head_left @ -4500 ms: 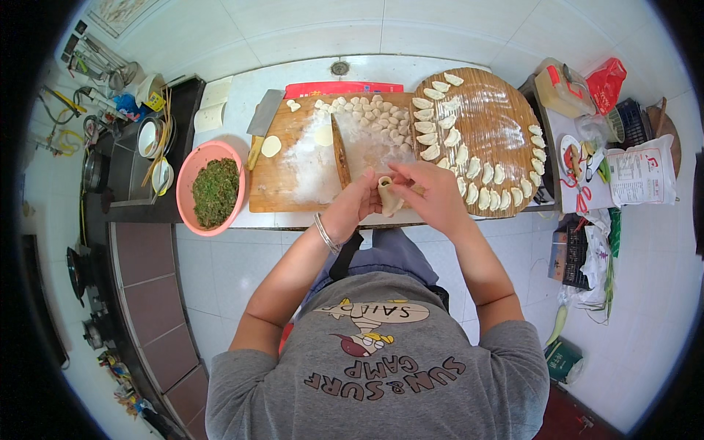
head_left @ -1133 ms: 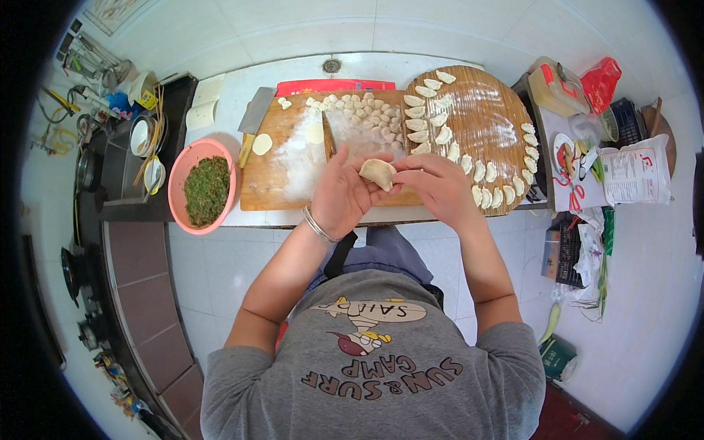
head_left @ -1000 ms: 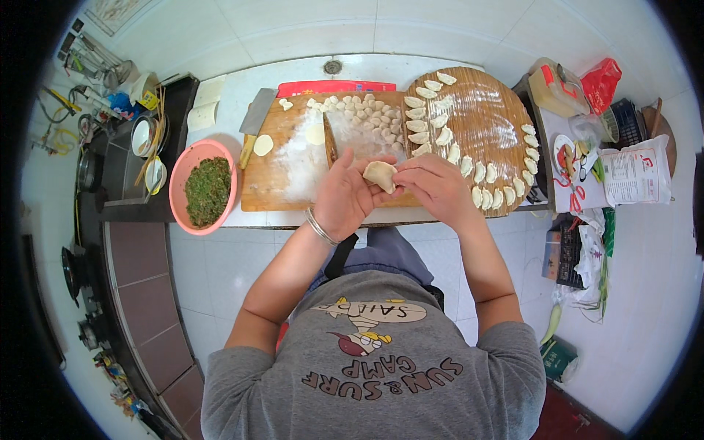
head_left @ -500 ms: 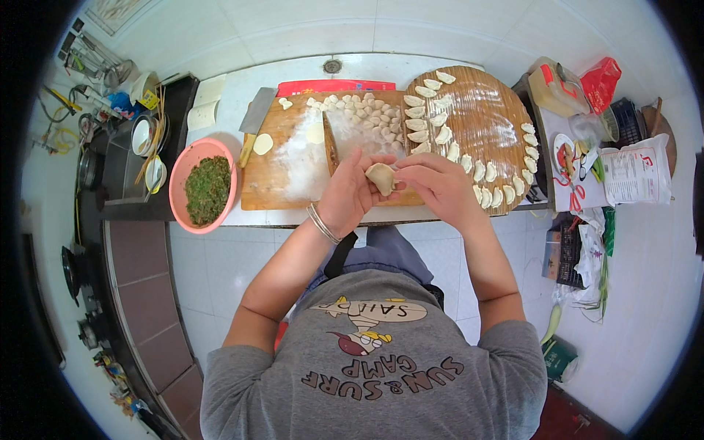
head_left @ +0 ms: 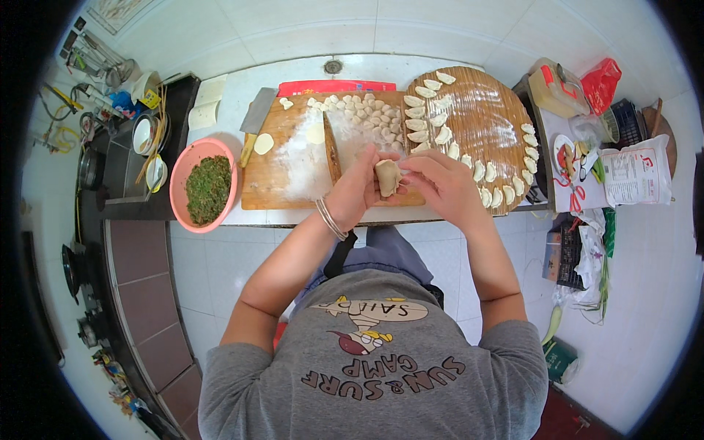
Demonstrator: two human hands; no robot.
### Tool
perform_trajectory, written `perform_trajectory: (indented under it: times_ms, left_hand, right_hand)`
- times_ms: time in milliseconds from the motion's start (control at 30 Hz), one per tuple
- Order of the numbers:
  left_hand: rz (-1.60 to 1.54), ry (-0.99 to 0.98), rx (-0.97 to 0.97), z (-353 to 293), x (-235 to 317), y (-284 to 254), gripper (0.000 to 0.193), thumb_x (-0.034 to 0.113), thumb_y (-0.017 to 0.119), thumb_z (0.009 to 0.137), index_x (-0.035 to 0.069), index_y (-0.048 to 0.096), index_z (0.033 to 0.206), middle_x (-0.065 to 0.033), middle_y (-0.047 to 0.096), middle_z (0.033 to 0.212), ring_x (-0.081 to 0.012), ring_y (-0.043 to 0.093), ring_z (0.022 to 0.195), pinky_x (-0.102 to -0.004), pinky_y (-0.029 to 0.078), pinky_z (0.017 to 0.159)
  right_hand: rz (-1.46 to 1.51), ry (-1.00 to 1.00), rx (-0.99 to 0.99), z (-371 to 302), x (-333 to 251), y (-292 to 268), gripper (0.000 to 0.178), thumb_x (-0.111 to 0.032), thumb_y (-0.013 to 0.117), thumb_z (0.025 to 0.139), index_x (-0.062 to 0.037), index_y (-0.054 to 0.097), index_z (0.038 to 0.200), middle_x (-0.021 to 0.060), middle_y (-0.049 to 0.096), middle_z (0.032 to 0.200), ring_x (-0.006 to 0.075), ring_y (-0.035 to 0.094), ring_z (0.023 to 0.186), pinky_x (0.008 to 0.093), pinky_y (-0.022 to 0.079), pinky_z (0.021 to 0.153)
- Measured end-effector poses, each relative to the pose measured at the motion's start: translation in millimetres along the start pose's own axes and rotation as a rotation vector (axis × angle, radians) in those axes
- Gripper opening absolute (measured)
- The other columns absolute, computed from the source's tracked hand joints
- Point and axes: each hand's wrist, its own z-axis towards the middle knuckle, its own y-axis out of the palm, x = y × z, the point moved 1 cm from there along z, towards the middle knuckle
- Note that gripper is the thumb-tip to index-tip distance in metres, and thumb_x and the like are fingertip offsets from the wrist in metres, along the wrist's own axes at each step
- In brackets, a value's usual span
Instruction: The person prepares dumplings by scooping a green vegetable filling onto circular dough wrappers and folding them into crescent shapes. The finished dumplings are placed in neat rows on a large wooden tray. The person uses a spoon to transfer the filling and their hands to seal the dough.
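Observation:
A folded dumpling (head_left: 387,178) rests in the curled fingers of my left hand (head_left: 359,183), above the near edge of the wooden board. My right hand (head_left: 442,185) pinches the dumpling's right edge with thumb and forefinger. Under and beyond my hands, the floured cutting board (head_left: 257,176) carries a rolling pin (head_left: 331,147), partly hidden by my left hand. Two flat round wrappers lie there, one of them a pale wrapper (head_left: 263,143) near the left. Many small dough pieces (head_left: 372,114) cluster at the board's back right.
Left of the board stands a pink bowl (head_left: 176,192) of green filling. A cleaver (head_left: 257,110) lies across the board's back left corner. On the right, a round wooden board (head_left: 491,110) bears rows of finished dumplings (head_left: 416,125). Farther right are red scissors (head_left: 574,195) and a white sack (head_left: 636,176).
The dumpling has turned more upright in my left hand, and both hands have shifted slightly right. My right fingers remain at its edge.

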Motion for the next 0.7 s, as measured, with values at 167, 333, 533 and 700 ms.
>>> perform_trajectory:
  times_ms: [167,333,533,700]
  left_hand:
    - [0.014,0.023,-0.039,3,-2,3,0.068,0.058,0.02,0.095,0.003,0.043,0.127,-0.0081,0.058,0.111,-0.0166,0.057,0.097,-0.0313,0.046,0.082]
    - [0.067,0.015,-0.012,4,-2,11,0.068,0.058,0.02,0.095,0.004,0.045,0.127,-0.0074,0.058,0.109,-0.016,0.056,0.093,-0.0312,0.046,0.08]
    - [0.109,-0.007,0.006,6,-1,7,0.065,0.055,0.017,0.096,0.005,0.047,0.125,-0.008,0.06,0.104,-0.0144,0.057,0.085,-0.0278,0.045,0.074]
    - [0.147,-0.012,-0.062,6,2,5,0.066,0.056,0.015,0.096,0.006,0.047,0.124,-0.0091,0.061,0.101,-0.0127,0.055,0.078,-0.0255,0.045,0.07]
  right_hand:
    - [-0.03,-0.15,-0.051,3,14,0,0.016,-0.007,0.063,0.077,-0.0085,0.062,0.093,0.0052,0.061,0.082,0.0253,0.062,0.073,0.0335,0.05,0.062]
    - [-0.03,-0.043,-0.051,0,15,5,0.014,-0.009,0.062,0.078,-0.0079,0.061,0.091,0.0066,0.058,0.077,0.0261,0.061,0.071,0.035,0.049,0.06]
    - [0.009,0.088,0.032,0,2,-2,0.014,-0.01,0.063,0.078,-0.0078,0.062,0.091,0.0073,0.06,0.079,0.0262,0.061,0.071,0.0334,0.05,0.061]
    - [-0.061,-0.117,-0.02,6,13,-12,0.012,-0.008,0.062,0.078,-0.0073,0.063,0.089,0.0054,0.062,0.083,0.0251,0.062,0.073,0.0323,0.051,0.062]
